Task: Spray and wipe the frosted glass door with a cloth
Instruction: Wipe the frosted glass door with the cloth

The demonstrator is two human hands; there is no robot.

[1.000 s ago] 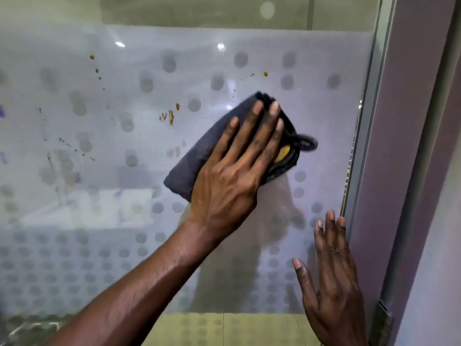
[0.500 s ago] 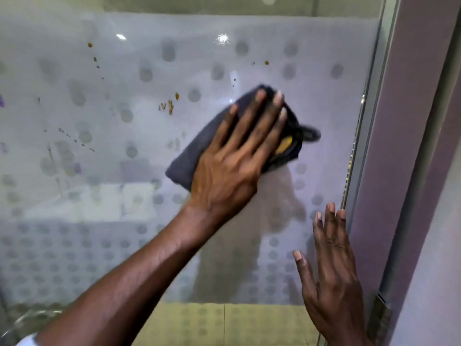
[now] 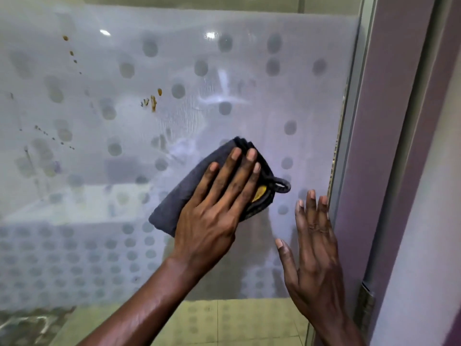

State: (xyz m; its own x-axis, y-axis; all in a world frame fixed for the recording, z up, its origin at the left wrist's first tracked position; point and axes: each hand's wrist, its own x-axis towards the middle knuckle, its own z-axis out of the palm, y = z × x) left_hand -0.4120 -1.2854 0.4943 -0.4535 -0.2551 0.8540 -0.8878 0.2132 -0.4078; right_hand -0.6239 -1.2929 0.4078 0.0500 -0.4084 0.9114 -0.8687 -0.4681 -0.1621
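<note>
Half done, I judge | my left hand (image 3: 214, 221) flat, pressing cloth (image 3: 174, 208) on glass door (image 3: 311, 101) | my right hand (image 3: 314, 253) open | brown spots (image 3: 153, 102) left, unwiped.

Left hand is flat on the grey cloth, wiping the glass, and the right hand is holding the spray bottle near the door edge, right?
Not quite. The head view shows the right hand empty, open flat against the glass by the door edge; no spray bottle is in view. The left hand is flat on the grey cloth, as you say.
</note>
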